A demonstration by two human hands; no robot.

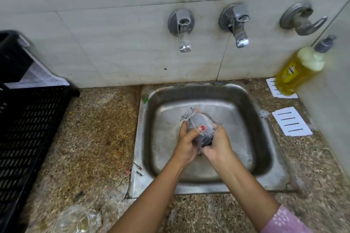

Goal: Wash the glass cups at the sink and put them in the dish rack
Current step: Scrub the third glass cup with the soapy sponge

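Over the middle of the steel sink [251, 111] I hold a clear glass cup [197, 121] tilted on its side, its handle toward the upper left. My left hand [186, 143] grips the cup's left side, thumb across the glass. My right hand [217, 147] presses a dark scrubber [206, 141] against the cup's lower right. A second glass cup [75, 220] stands on the counter at the lower left edge. The black slotted dish rack [28, 134] fills the left side.
Two wall taps [182, 30] [237, 24] sit above the sink; no water stream shows. A yellow dish-soap bottle [299, 70] and two white slotted soap trays [291, 121] stand at the right. A white perforated tray [39, 77] leans behind the rack. Speckled stone counter [98, 138] surrounds the sink.
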